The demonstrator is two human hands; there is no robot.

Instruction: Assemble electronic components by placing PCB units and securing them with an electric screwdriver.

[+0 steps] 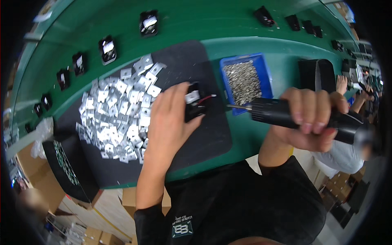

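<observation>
Left hand (pixel 169 112) clasps the black housing (pixel 195 110), right hand (pixel 310 116) the screwdriver (pixel 272 112); its bit (pixel 243 107), toward nine o'clock, slipping, could nick the red wire (pixel 206 99)

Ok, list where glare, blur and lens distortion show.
Head view: glare whitens many of the metal plates; head view: the right hand looks slightly soft, and the rear end of the black screwdriver is blurred; head view: the green table's edges bow, with black corners around the picture.
</observation>
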